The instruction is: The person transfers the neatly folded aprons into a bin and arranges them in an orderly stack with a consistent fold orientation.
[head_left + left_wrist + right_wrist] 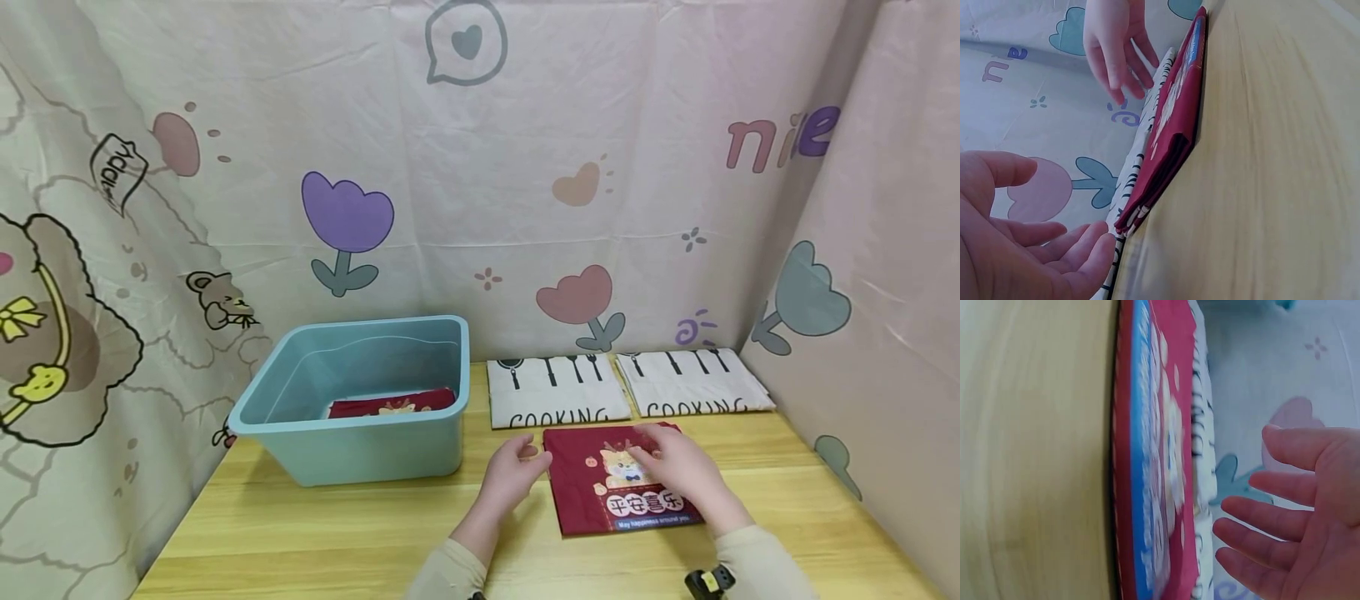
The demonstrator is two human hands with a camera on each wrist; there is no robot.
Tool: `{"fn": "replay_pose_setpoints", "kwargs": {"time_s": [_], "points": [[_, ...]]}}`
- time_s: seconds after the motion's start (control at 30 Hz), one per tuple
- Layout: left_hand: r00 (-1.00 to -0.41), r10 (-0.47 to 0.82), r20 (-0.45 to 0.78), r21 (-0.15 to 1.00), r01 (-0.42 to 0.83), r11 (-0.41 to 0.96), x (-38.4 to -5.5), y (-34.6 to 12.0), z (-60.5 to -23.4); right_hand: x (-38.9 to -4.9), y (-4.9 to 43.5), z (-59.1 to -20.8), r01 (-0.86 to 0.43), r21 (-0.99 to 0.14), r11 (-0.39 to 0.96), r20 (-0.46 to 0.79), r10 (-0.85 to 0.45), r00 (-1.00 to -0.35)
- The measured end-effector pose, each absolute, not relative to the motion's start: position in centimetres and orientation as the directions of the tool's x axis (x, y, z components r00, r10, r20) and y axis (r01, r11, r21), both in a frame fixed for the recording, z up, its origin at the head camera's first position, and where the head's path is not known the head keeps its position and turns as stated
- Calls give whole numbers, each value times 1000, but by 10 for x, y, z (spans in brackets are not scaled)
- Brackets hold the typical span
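Observation:
A folded red cloth (581,492) with a cartoon animal, Chinese characters and a blue strip of text lies flat on the table. At its left edge is my left hand (515,475), fingers loosely bent and holding nothing. My right hand (686,467) hovers above the cloth's right part, covering some of it in the head view. In the right wrist view, the fingers (1266,512) of that hand are spread, with nothing between them. From the left wrist view, the layered folds of the red cloth (1166,156) show beside the left fingertips.
A light blue plastic bin (375,450) stands at the left, with another folded red cloth (397,405) inside. Behind the red cloth lie two folded white cloths, one left (558,392) and one right (693,385), printed COOKING. A patterned curtain (450,208) backs the wooden table (337,542).

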State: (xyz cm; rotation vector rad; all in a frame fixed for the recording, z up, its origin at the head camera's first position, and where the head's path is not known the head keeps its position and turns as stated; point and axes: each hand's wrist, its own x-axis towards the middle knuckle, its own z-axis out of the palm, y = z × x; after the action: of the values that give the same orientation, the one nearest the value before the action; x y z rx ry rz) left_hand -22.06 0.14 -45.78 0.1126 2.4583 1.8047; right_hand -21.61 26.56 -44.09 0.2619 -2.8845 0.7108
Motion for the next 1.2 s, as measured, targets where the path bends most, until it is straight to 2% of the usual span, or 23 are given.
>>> {"fn": "replay_pose_setpoints", "kwargs": {"time_s": [0.23,0.5,0.87,1.2], "points": [[-992,103,-72,948,-36,315,-224,3,-452,-218,293,-442,-143,-504,852,150,-77,-986],[-992,94,-82,944,-47,328,-226,3,-450,-220,317,-447,-92,-514,853,129,-29,-991],[-986,115,-122,965,-92,244,-223,8,-459,-219,335,-453,-61,-546,836,87,-16,-996],[-977,144,-160,974,-132,182,-221,12,-462,-222,343,-459,28,-530,848,-33,12,-999]]}}
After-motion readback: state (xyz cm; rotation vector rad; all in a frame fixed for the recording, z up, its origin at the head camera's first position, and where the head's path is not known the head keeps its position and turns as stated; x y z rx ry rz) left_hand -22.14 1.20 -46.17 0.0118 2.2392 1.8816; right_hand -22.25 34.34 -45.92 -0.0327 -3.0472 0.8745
